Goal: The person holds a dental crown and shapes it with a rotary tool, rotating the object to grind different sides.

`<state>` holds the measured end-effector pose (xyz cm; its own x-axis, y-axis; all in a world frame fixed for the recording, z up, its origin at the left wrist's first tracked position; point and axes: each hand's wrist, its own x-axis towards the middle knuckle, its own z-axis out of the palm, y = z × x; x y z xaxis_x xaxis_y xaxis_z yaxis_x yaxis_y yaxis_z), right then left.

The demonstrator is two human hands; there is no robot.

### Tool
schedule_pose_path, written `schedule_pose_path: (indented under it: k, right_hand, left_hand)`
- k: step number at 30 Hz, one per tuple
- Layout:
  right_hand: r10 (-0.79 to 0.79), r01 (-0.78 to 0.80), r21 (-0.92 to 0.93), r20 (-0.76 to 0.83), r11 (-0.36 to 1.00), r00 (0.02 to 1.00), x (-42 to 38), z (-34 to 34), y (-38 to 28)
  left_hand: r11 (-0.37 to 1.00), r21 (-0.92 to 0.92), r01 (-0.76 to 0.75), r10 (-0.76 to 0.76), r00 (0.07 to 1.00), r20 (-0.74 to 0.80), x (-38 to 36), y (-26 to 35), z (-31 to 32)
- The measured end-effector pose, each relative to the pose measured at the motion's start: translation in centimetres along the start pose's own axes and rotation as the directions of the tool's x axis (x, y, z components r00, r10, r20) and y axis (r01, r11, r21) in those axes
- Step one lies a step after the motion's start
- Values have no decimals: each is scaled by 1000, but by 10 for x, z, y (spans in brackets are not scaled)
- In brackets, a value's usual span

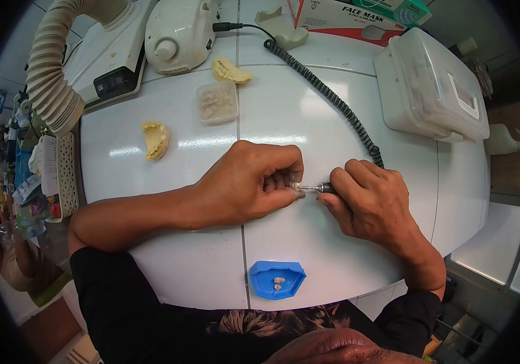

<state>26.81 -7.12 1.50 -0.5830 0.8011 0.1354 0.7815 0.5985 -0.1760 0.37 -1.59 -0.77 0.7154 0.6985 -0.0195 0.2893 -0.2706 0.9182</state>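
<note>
Between the fingertips of my left hand [260, 185] is a small tooth-coloured piece [297, 187]. My right hand [372, 203] grips a dark rotary handpiece [328, 188], whose thin metal tip reaches to the small piece, at or very near its surface. A black coiled cord [333, 97] runs from behind my right hand up to the white control unit [178, 36]. Close to my body lies a blue tray [261, 291] with small tooth-coloured pieces [279, 283] in it.
Beyond my left arm are a yellowish dental cast [155, 140], a clear box of small pieces [217, 103] and another cast [231, 71]. A ribbed hose [50, 67] hangs at upper left. A white case [433, 88] stands right; a face mask box [351, 21] lies behind.
</note>
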Motion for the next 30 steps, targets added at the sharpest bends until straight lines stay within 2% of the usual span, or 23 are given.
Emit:
schedule_pose_path:
  k: [22,30]
  right_hand:
    - [0,0,13,-1,1000,1000,-1,1,2]
    - [1,-1,29,-17,1000,1000,-3,0,5]
  left_hand:
    - [1000,10,-5,5,1000,11,0,0,0]
    - [990,61,-127,130,990,-47,-3,-3,3]
